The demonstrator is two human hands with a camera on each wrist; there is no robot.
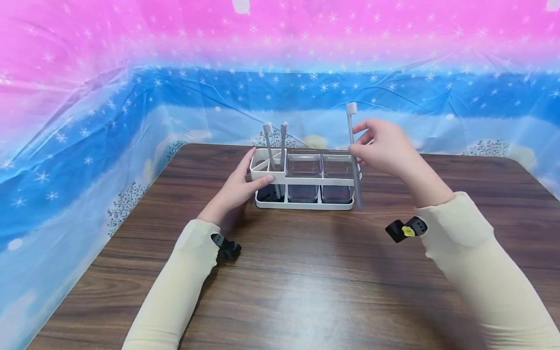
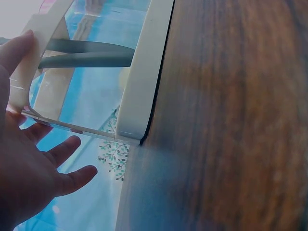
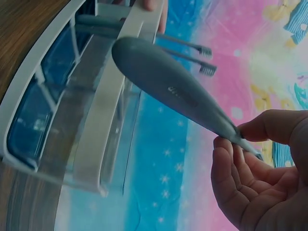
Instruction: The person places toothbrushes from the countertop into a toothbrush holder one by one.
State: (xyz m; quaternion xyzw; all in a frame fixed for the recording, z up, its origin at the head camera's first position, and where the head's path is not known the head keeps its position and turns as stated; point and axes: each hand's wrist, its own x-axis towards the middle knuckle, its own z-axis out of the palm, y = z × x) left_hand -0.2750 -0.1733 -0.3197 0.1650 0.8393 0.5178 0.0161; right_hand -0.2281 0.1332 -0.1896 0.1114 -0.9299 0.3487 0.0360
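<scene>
A white toothbrush holder (image 1: 304, 181) stands on the table, with two gray toothbrushes (image 1: 270, 146) upright in its left compartment. Two clear cups (image 1: 304, 167) sit in its middle and right sections. My left hand (image 1: 238, 187) grips the holder's left end, thumb over the front rail and fingers around the side; in the left wrist view the lower fingers spread away from the frame. Between thumb and fingertips, my right hand (image 1: 382, 146) pinches a third gray toothbrush (image 3: 166, 86) by its slim neck. It stands bristles up, its thick handle overlapping the holder's right end in the head view.
The dark wooden table (image 1: 280, 272) reaches toward me in front of the holder. A pink and blue snowflake cloth (image 1: 306, 87) hangs behind and at the left. Black wrist cameras (image 1: 227, 247) are strapped over both cream sleeves.
</scene>
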